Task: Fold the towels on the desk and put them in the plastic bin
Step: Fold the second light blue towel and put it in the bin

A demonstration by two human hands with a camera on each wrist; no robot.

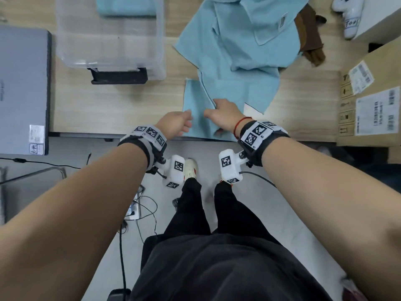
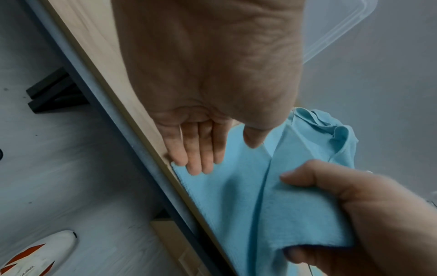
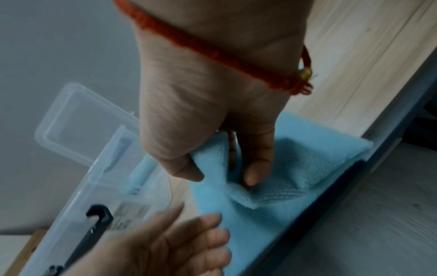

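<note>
A light blue towel lies at the near edge of the wooden desk, its front hem hanging slightly over the edge. The right hand grips a bunched fold of it: in the right wrist view the thumb and curled fingers pinch the cloth between them. The left hand is flat and relaxed, its straight fingers laid on the towel's near left corner at the desk edge, holding nothing.

At about 1 o'clock from the hands, more blue towels lie in a loose, unfolded heap running toward the far side of the desk, and the held towel touches the heap. A brown cloth shows at the heap's right edge.

At about 11 o'clock stands the clear plastic bin with a black latch on its near side; one folded blue towel already lies inside at the far end.

At 9 o'clock a closed grey laptop rests on the desk's left end. At 3 o'clock sits a cardboard box with shipping labels, and at 2 o'clock, far right, a white controller.
</note>
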